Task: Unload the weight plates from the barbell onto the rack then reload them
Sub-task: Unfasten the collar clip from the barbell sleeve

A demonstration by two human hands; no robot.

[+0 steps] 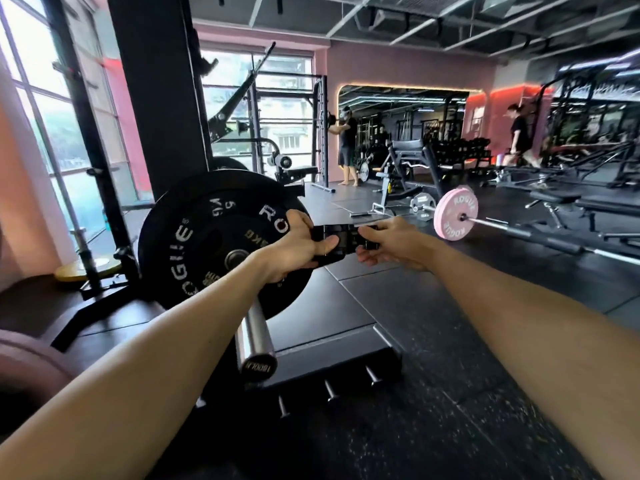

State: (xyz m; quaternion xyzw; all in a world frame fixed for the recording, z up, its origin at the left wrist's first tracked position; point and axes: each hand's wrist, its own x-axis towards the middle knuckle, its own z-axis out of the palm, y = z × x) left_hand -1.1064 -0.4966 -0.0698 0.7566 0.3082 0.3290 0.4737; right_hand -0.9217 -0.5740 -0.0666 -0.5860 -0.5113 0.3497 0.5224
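- A gym with a dark speckled rubber floor, tall windows on the left, a pink far wall and an open black ceiling.
- Nearest, low in the middle, a black platform edge with short steel pegs sticking out toward the viewer.
- Just left of it the chrome barbell sleeve points at the viewer, its end cap lettered.
- A black weight plate sits on that sleeve, upright, with white ROGUE lettering and a 5 KG mark.
- In front of the plate's right edge, both hands hold a black barbell collar, off the sleeve and in the air.
- The left hand grasps the collar's left end, thumb along its front.
- The right hand pinches the collar's right end, fingers curled around it.
- Left of the plate stands a black rack upright, with a yellow plate lying at its foot.
- Farther right, a pink plate sits on a second barbell on the floor.
- Far off, benches, racks, a mirror and two people standing.
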